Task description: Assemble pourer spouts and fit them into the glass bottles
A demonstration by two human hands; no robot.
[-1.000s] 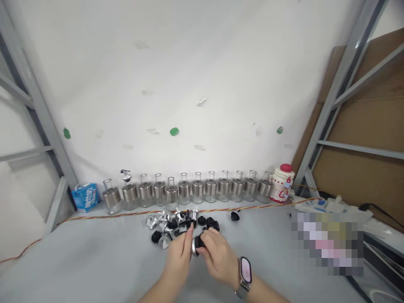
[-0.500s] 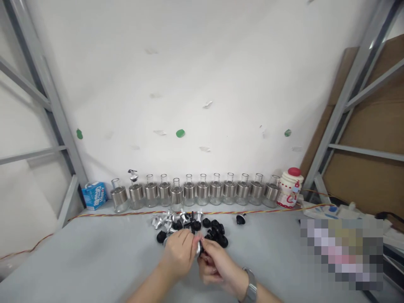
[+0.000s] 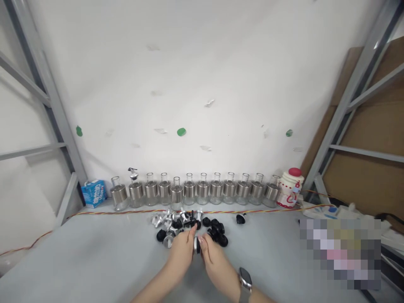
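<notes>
The left grip (image 3: 182,248) and right grip (image 3: 215,253) are both closed on one silver-and-black piece (image 3: 197,245), pinched between them above the surface (image 3: 94,252), its silver side by the left and its black side by the right. Half a second ago the right grip was curled with its fingers underneath; now it is rolled over, back upward, and the watch (image 3: 245,275) shows its face. The piece stands nearly edge-on, which suggests that it is being turned or pressed between the hands. Just beyond the grip lie loose silver parts (image 3: 164,219), with black caps (image 3: 223,240) beyond it and to its right; a lone stopper (image 3: 240,219) lies farther right. Behind them all stands a row of glass bottles (image 3: 216,187); only one, beyond the grip and leftward, bears a spout (image 3: 134,173).
</notes>
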